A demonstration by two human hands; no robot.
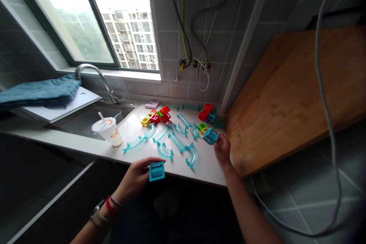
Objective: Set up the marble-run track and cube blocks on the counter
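Your left hand is closed lightly around a flat blue block, fingers over its top edge, and holds it just off the near edge of the table. Your right hand pinches a blue cube by its fingertips, low over the table's right end beside the wooden board.

Judging by how things lie, the build is at an early stage. The clear blue track pieces are spread flat between your hands. Some lie end to end, but I cannot tell whether any are clipped together. The red and yellow blocks sit in a loose cluster further back (another red group is near the wall), and nothing is stacked into a tower. A lidded cup stands to the left, by the sink.
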